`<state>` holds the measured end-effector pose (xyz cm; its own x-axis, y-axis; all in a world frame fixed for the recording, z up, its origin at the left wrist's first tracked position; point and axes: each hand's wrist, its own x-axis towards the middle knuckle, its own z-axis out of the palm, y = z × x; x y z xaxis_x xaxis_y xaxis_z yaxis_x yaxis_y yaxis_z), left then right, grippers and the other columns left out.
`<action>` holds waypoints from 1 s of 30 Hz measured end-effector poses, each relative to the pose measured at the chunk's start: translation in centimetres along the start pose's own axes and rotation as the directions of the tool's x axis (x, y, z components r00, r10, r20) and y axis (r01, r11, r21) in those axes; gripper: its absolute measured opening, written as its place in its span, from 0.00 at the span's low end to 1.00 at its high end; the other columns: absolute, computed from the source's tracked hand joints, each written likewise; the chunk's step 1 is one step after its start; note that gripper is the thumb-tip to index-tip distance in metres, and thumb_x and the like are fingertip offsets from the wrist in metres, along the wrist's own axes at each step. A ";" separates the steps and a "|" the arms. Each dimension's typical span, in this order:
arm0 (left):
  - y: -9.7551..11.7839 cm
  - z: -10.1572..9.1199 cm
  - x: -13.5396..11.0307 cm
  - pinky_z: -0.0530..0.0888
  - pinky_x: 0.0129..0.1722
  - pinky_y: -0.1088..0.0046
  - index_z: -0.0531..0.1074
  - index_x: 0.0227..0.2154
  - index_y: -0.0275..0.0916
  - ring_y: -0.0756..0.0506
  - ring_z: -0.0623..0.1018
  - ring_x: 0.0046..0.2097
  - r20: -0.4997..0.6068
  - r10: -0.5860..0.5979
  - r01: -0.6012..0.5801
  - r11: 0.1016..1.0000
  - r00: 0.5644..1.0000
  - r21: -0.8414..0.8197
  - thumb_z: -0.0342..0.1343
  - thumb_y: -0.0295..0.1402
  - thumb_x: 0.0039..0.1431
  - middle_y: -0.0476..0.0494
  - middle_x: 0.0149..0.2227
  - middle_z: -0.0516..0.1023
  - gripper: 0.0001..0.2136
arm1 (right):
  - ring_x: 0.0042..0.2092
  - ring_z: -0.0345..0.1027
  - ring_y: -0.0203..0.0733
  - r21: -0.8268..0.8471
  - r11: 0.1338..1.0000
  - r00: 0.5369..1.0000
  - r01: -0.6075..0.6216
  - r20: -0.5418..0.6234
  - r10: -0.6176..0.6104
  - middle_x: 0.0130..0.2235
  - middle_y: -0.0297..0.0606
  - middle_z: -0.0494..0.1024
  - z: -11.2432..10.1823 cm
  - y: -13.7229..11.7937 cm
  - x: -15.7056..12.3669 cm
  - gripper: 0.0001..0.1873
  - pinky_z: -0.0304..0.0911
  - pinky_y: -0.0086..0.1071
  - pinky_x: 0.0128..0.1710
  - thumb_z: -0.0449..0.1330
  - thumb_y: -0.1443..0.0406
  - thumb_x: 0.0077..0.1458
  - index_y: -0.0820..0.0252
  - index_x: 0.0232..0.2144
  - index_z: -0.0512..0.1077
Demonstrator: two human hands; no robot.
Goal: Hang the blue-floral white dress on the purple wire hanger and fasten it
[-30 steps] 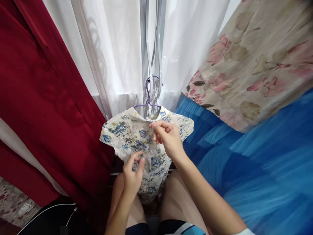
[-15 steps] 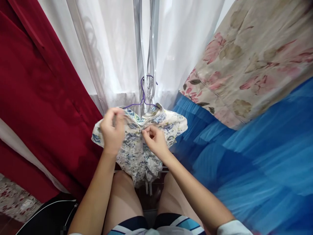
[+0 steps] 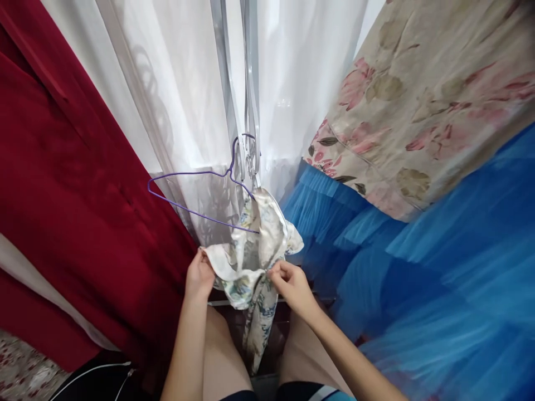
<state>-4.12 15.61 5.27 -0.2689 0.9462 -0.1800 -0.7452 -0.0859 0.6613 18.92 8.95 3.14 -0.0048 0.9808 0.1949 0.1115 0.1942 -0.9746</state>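
A purple wire hanger (image 3: 196, 174) hangs by its hook from a pale rack part at the middle, its left arm bare. Over its right arm hangs a white blouse (image 3: 271, 228) with a blue and green floral print. My left hand (image 3: 200, 275) is closed on the blouse's pale edge, pulled out to the left and down. With thumb and finger, my right hand (image 3: 292, 284) pinches the front of the blouse near its opening. The lower part of the garment dangles between my knees.
White curtains (image 3: 179, 83) hang behind the hanger. Dark red cloth (image 3: 83, 195) covers the left side. On the right are a beige floral cloth (image 3: 409, 111) and blue tulle (image 3: 397, 289). A black zippered bag (image 3: 96, 379) lies at lower left.
The left side of the blouse has come off the hanger, baring the purple arm. My left hand has moved down with the cloth edge; my right hand has shifted right and down, still pinching.
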 end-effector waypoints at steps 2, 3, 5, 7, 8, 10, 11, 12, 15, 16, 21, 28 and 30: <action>-1.5 1.1 -2.5 0.74 0.34 0.72 0.72 0.30 0.35 0.47 0.77 0.32 0.103 -0.060 0.058 0.998 0.993 0.017 0.59 0.31 0.59 0.44 0.30 0.76 0.06 | 0.19 0.52 0.33 -0.009 0.998 0.995 -0.058 -0.081 0.057 0.16 0.27 0.61 -1.7 2.2 -0.6 0.16 0.50 0.28 0.21 0.59 0.58 0.54 0.56 0.19 0.61; -1.9 1.8 -3.8 0.74 0.35 0.72 0.73 0.31 0.35 0.47 0.77 0.33 0.183 -0.079 0.073 0.997 0.980 0.040 0.61 0.34 0.58 0.44 0.31 0.76 0.07 | 0.20 0.54 0.34 -0.036 0.997 0.994 -0.071 -0.088 0.068 0.16 0.28 0.62 -2.5 2.7 -1.0 0.17 0.52 0.29 0.21 0.59 0.58 0.54 0.56 0.18 0.62; -2.3 3.2 -6.4 0.73 0.35 0.74 0.73 0.31 0.36 0.47 0.76 0.34 0.352 -0.083 0.048 0.993 0.932 0.105 0.63 0.39 0.57 0.45 0.32 0.76 0.10 | 0.24 0.63 0.40 -0.109 0.993 0.999 -0.041 -0.012 0.040 0.20 0.33 0.70 -3.7 2.5 -2.0 0.13 0.61 0.32 0.26 0.61 0.58 0.53 0.58 0.21 0.69; -2.5 4.5 -8.9 0.72 0.35 0.74 0.74 0.30 0.37 0.48 0.75 0.33 0.491 -0.057 -0.050 0.978 0.869 0.201 0.62 0.41 0.58 0.46 0.30 0.75 0.12 | 0.38 0.72 0.48 -0.151 0.987 0.988 0.054 0.149 -0.031 0.33 0.41 0.79 -4.1 1.0 -3.1 0.08 0.68 0.40 0.42 0.65 0.60 0.50 0.58 0.32 0.76; -2.6 5.0 -9.9 0.71 0.35 0.74 0.75 0.30 0.37 0.48 0.74 0.33 0.548 -0.052 -0.113 0.958 0.835 0.264 0.61 0.41 0.60 0.46 0.30 0.75 0.12 | 0.45 0.71 0.52 -0.142 0.985 0.971 0.094 0.232 -0.060 0.40 0.43 0.79 -3.9 0.0 -3.6 0.14 0.66 0.44 0.50 0.68 0.61 0.49 0.57 0.39 0.77; -2.7 5.7 -11.6 0.72 0.37 0.73 0.78 0.33 0.37 0.47 0.75 0.34 0.649 -0.085 -0.242 0.885 0.756 0.398 0.59 0.40 0.62 0.44 0.31 0.76 0.11 | 0.54 0.67 0.56 -0.077 0.993 0.933 0.086 0.357 -0.053 0.48 0.44 0.77 -2.9 -1.7 -4.4 0.23 0.60 0.47 0.57 0.69 0.62 0.47 0.56 0.47 0.75; -2.7 5.9 -12.0 0.72 0.39 0.72 0.79 0.34 0.37 0.46 0.76 0.36 0.686 -0.119 -0.294 0.841 0.718 0.454 0.58 0.39 0.63 0.43 0.32 0.78 0.10 | 0.54 0.67 0.55 -0.033 0.999 0.929 0.037 0.369 -0.022 0.48 0.44 0.76 -2.2 -2.3 -4.6 0.22 0.61 0.47 0.57 0.67 0.62 0.49 0.57 0.48 0.74; -2.6 6.0 -12.2 0.72 0.40 0.71 0.80 0.36 0.38 0.44 0.77 0.37 0.708 -0.142 -0.337 0.803 0.692 0.491 0.58 0.38 0.63 0.42 0.34 0.78 0.10 | 0.52 0.68 0.53 0.013 1.000 0.934 -0.021 0.356 0.015 0.46 0.43 0.76 -1.5 -2.8 -4.8 0.18 0.62 0.46 0.55 0.65 0.62 0.51 0.57 0.46 0.74; -2.8 5.6 -11.3 0.72 0.48 0.67 0.77 0.47 0.40 0.42 0.77 0.42 0.719 -0.061 -0.422 0.773 0.693 0.473 0.61 0.37 0.60 0.42 0.37 0.79 0.13 | 0.43 0.68 0.47 0.122 0.979 0.939 -0.163 0.324 0.115 0.38 0.38 0.75 -0.5 -4.0 -4.7 0.08 0.66 0.40 0.48 0.61 0.63 0.53 0.58 0.37 0.73; -3.0 5.2 -10.7 0.70 0.52 0.64 0.74 0.51 0.41 0.41 0.77 0.45 0.712 -0.019 -0.431 0.784 0.702 0.446 0.62 0.38 0.59 0.42 0.39 0.78 0.18 | 0.40 0.67 0.44 0.129 0.972 0.922 -0.197 0.361 0.139 0.36 0.37 0.74 -0.7 -4.5 -4.6 0.06 0.66 0.37 0.44 0.61 0.63 0.52 0.58 0.34 0.72; -5.2 2.0 -9.8 0.71 0.52 0.61 0.76 0.50 0.40 0.36 0.76 0.50 0.731 -0.416 -0.204 0.779 0.541 0.593 0.63 0.52 0.53 0.36 0.45 0.78 0.27 | 0.28 0.55 0.34 -0.138 0.987 0.662 -0.085 0.732 0.159 0.25 0.29 0.63 -5.0 -9.6 -3.7 0.11 0.55 0.28 0.29 0.63 0.64 0.52 0.59 0.24 0.65; -3.9 -0.8 -10.4 0.70 0.37 0.73 0.77 0.34 0.35 0.44 0.72 0.37 0.602 -0.499 -0.355 0.505 0.624 0.787 0.61 0.45 0.57 0.45 0.34 0.76 0.16 | 0.24 0.49 0.32 -0.218 0.969 0.836 0.115 0.549 0.024 0.21 0.28 0.61 -14.7 -14.4 2.0 0.16 0.45 0.29 0.23 0.67 0.58 0.48 0.62 0.20 0.69; -1.9 -0.5 -10.0 0.66 0.33 0.76 0.73 0.30 0.35 0.48 0.69 0.33 0.621 -0.376 -0.473 0.418 0.687 0.776 0.57 0.44 0.61 0.48 0.29 0.71 0.15 | 0.25 0.52 0.33 -0.041 0.961 0.920 0.275 0.302 -0.250 0.20 0.29 0.62 -16.3 -14.5 5.4 0.21 0.48 0.31 0.25 0.70 0.53 0.42 0.60 0.17 0.67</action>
<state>-0.31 6.16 5.50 0.4749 0.8764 0.0801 0.2892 -0.2413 0.9264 33.47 11.13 20.08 -0.3325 0.8589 0.3896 0.1468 0.4552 -0.8782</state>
